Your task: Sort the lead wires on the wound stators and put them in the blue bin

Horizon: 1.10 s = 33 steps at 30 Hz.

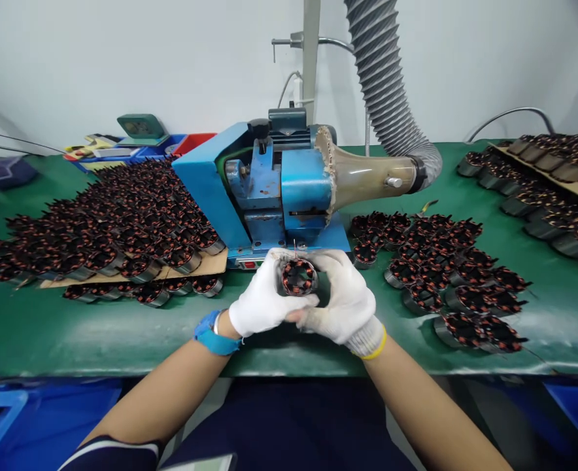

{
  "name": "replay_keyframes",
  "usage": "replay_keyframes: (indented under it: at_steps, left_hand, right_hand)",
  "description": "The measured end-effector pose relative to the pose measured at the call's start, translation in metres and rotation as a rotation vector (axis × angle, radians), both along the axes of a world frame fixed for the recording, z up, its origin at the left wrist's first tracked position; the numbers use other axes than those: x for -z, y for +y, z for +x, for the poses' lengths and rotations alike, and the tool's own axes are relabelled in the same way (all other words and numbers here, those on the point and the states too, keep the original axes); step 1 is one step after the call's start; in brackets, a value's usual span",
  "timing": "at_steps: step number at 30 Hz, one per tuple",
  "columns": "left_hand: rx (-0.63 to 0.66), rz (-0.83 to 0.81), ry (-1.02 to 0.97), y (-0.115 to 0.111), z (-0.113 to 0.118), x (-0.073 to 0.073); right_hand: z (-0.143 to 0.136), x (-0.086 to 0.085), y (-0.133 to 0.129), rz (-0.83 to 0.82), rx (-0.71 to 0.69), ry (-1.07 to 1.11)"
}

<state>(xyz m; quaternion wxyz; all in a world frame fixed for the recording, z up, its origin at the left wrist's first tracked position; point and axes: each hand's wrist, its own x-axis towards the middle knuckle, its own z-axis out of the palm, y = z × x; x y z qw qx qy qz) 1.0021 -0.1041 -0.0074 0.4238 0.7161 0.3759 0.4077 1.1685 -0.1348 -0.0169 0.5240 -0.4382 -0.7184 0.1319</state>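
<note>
A motor stator point(299, 277), a steel ring wound with copper wire, sits between my two gloved hands just in front of the blue machine point(264, 190). My left hand point(264, 297), in a white glove, curls around its left side with the thumb along the front. On the right side, my right hand point(342, 294) bends its fingers toward the ring, its thumb near my left thumb. A gap shows between the right palm and the ring, and whether the right fingertips press on it is hard to see. A thin wire rises from the stator's far edge.
Stacked stators point(122, 216) lie on cardboard point(210, 263) at left. More stators point(431, 255) stand right of the machine, with further rows point(554, 190) at far right. A grey hose point(382, 65) joins the machine's duct. Behind at left is a blue tray point(156, 149). Green matting point(122, 333) covers the bench.
</note>
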Motion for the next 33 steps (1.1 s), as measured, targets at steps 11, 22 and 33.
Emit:
replay_keyframes:
  at_steps: [11,22,33]
  left_hand:
    - [0.271,-0.505,-0.384,-0.002,-0.013,-0.008]
    - [0.106,-0.243,-0.061,-0.008,0.007,-0.008]
    - [-0.376,0.640,0.156,-0.007,0.011,0.017]
  right_hand:
    - [-0.001,0.005,0.009,0.161,0.041,-0.241]
    - [0.018,-0.004,0.007,-0.151,0.072,0.392]
    - [-0.025,0.016,-0.002,-0.486,0.029,0.949]
